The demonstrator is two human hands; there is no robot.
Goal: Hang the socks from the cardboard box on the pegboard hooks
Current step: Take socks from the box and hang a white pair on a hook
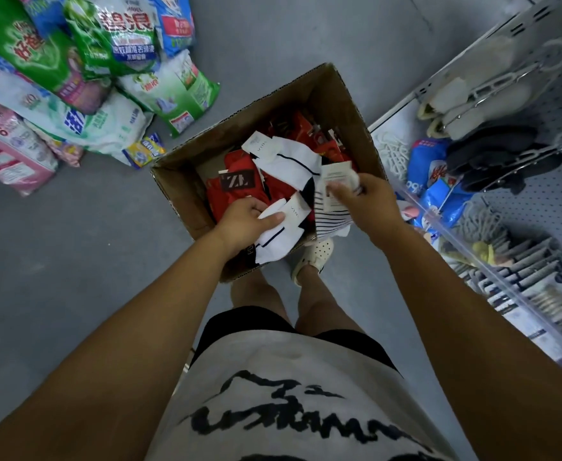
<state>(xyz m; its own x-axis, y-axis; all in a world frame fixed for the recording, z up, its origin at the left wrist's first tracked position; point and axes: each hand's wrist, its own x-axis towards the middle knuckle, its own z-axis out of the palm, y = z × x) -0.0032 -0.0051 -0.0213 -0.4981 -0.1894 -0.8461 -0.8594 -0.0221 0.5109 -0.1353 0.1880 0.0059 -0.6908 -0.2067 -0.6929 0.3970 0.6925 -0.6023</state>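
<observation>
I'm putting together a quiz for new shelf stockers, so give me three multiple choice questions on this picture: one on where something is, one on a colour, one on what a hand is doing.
1. Where are the detergent bags?
A. On the floor left of the cardboard box.
B. Inside the box.
C. On a table.
2. The right hand holds striped socks; which colours?
A. Red and green.
B. White and dark.
C. Pink and yellow.
3. What is the left hand doing?
A. Lying flat on the floor.
B. Hanging idle.
C. Gripping white socks at the box.
Answers: 1 A, the bags are heaped on the grey floor beside the box; 2 B, dark lines cross white fabric; 3 C, thumb and fingers close on the pair's card label.
</observation>
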